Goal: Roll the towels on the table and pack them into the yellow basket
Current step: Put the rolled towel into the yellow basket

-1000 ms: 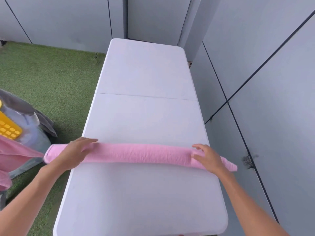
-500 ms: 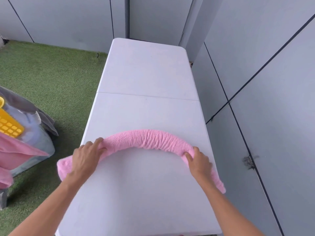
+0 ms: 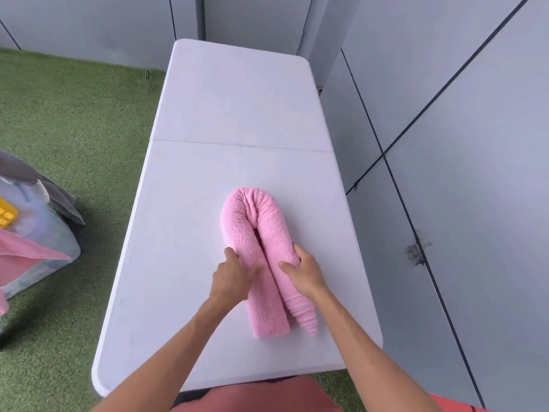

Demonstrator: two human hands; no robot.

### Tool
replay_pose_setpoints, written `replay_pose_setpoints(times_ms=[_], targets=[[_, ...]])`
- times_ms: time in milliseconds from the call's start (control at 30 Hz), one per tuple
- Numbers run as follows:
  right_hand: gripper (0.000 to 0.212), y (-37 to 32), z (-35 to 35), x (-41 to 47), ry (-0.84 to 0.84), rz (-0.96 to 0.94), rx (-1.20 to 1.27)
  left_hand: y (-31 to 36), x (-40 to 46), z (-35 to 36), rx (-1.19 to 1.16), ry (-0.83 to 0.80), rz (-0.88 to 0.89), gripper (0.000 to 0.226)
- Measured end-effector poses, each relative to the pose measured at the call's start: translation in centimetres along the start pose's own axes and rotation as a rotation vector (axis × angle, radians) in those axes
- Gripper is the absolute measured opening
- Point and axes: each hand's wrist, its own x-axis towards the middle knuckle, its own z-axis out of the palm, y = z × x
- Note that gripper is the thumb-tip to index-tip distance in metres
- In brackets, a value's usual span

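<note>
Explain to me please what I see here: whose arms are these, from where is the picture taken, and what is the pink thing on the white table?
There is no machine here. A person wears a camera on the head, so you look down along their own two bare arms. The left hand and the right hand press from both sides on a pink towel. The towel is rolled into a long sausage and bent double into a narrow U, with the bend away from the person and both ends toward them. It lies on a white folding table; nothing else is on it. At the left edge, on the green floor, you see a corner of the yellow basket among grey and pink cloth.
</note>
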Motion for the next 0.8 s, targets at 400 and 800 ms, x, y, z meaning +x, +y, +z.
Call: replay_pose_setpoints(times_ms=[400, 800], targets=[[0.146, 1.6, -1.3, -3.3, -0.22, 0.036, -0.413, 2.2, 0.2, 3.0, -0.149, -0.18, -0.142, 0.052], [0.109, -0.7, 3.4, -3.0, 0.064, -0.064, -0.507, -2.3, 0.6, -0.5, -0.009, -0.091, -0.019, 0.047]])
